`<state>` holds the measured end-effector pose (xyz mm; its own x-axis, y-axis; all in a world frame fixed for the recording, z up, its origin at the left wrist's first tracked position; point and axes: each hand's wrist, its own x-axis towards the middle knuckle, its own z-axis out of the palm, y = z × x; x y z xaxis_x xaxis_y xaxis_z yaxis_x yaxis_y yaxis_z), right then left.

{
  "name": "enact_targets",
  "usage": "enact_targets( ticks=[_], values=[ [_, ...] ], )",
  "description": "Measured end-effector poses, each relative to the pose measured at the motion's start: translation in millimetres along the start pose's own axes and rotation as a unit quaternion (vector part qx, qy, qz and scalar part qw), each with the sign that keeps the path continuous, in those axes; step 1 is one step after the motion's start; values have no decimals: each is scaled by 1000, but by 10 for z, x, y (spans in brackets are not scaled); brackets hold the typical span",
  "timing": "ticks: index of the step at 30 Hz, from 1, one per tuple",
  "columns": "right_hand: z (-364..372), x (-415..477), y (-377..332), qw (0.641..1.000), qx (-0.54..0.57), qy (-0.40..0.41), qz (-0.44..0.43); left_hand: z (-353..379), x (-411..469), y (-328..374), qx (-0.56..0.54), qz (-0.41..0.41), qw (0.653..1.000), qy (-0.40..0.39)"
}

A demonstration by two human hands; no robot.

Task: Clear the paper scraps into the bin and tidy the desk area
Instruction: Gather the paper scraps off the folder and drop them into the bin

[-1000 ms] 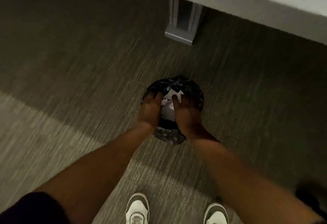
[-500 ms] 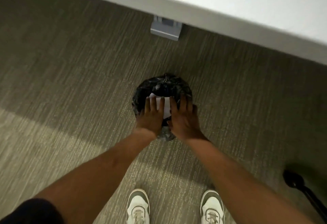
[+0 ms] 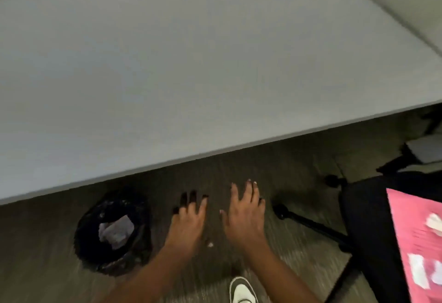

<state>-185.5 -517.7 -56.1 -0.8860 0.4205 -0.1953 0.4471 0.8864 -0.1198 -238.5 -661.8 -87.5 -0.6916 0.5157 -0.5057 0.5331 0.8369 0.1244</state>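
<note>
**Scraps in the bin, hands now free**

The paper scraps (image 3: pixel 117 231) lie as a pale crumpled wad inside the bin (image 3: pixel 88 250), a small round can w/ a black liner, standing on the carpet (image 3: pixel 35 255) just in front of the desk (image 3: pixel 191 63) edge, at lower left of view. Half a sec ago both hands were pressed down on that wad over the bin's mouth; now they are off it and up to the right of the bin, holding nothing. The view has also swung up, so the desk top fills most of the frame where only its edge showed before. Judged from this, the dumping step looks done & the tidying part comes next.

The left hand (image 3: pixel 189 223) and right hand (image 3: pixel 244 216) hover palm-down, side by side, apart from each other, fingers spread and loosely extended, not pinching anything.

A small pale speck (image 3: pixel 210 244) shows between the wrists; could be a stray scrap on the carpet, too small to tell.

At right, an office chair (image 3: pixel 363 226) w/ black seat & wheeled base is cut off by the frame. A pink item (image 3: pixel 411 231) w/ white patches lies on it; blurred, so what it is can't be made out. One shoe (image 3: pixel 242 290) is cropped at bottom. The bin's depth & fill are lost in dark liner.
</note>
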Motion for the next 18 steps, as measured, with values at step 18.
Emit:
enact_targets(
  ticks=[18],
  values=[
    [-802,-2140,4919,871,80,24,484,-83,71,5211,72,330,941,15]
  ],
)
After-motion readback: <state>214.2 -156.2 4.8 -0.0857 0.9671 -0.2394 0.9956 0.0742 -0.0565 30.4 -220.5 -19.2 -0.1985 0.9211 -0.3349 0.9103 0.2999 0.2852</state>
